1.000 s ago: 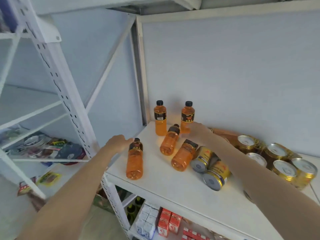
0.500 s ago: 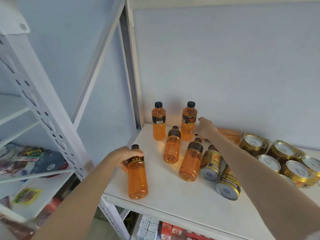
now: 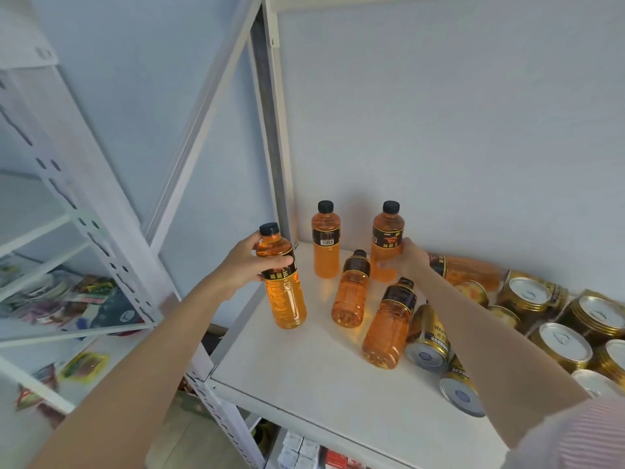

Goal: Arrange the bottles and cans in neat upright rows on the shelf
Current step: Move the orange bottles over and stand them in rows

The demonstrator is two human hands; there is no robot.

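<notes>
A person is sorting orange drink bottles and gold cans on a white shelf (image 3: pixel 304 384), and the job looks to be in its early part. Two bottles are standing upright at the back, near the centre of the frame: the back-left bottle (image 3: pixel 325 245) by the shelf post and the back-right bottle (image 3: pixel 385 245) beside it. The left hand (image 3: pixel 247 265) is gripping a third bottle (image 3: pixel 282 282) around its label, fingers curled round it, holding it nearly upright at the shelf's left edge, with its base on or just above the board. The right hand (image 3: pixel 406 262) is wrapping loosely around the lower part of the back-right bottle. Still waiting are two lying bottles (image 3: pixel 350 292), which are resting on their sides between the two arms, and another tipped bottle (image 3: pixel 470 270) lying behind the right wrist. Two tipped cans (image 3: pixel 427 340) are lying under the right forearm, while the standing cans (image 3: pixel 561 343) are clustering loosely at the right edge of the frame.
</notes>
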